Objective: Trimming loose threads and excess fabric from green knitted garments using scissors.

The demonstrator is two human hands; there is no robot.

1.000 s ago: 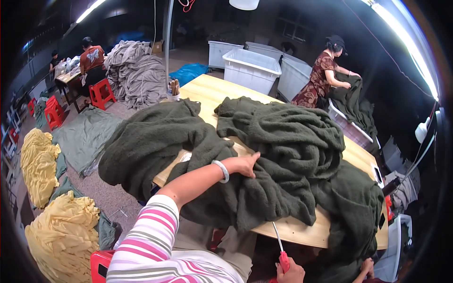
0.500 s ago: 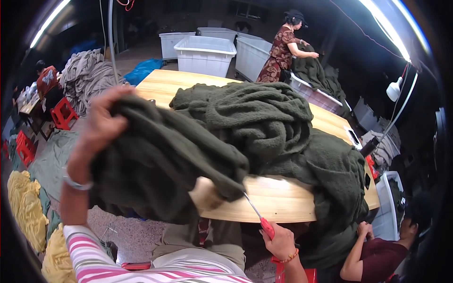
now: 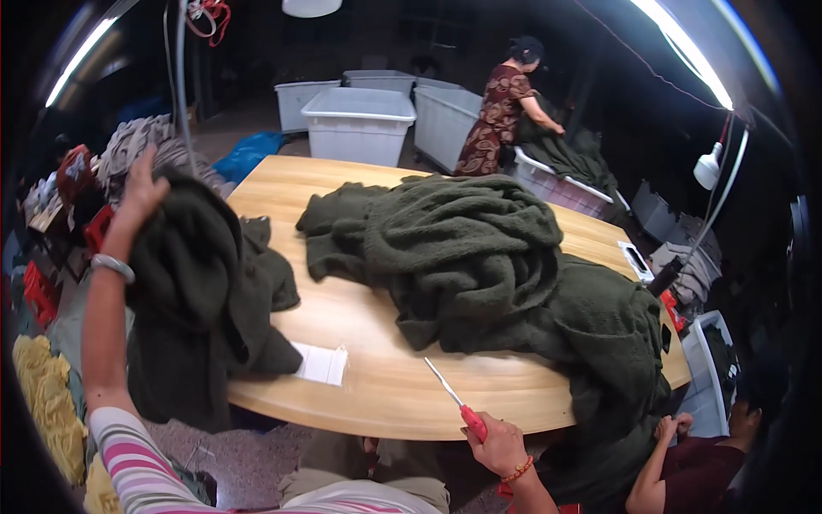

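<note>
My left hand (image 3: 144, 195) is raised at the left, gripping the top of a dark green knitted garment (image 3: 193, 283). That garment hangs down past the table's left edge, and part of it rests on the tabletop. In my right hand (image 3: 499, 447), low over the front edge, is a red-handled tool (image 3: 473, 421) with a slim metal shaft pointing away to the left; its exact kind does not show. A large heap of dark green knitted cloth (image 3: 462, 248) covers the middle and right of the table. Beside the held garment lies a white rectangular piece (image 3: 322, 365).
The wooden table (image 3: 377, 411) spans the front. White bins (image 3: 358, 128) stand behind it. One person (image 3: 501, 111) handles green cloth at a bin; another (image 3: 698, 463) sits at lower right. A phone (image 3: 635, 259) lies on the right edge. Yellow cloth (image 3: 43, 385) lies at left.
My left hand has carried the garment left, off the front middle of the table, uncovering the wood and the white piece. The tool's tip is now apart from the cloth.
</note>
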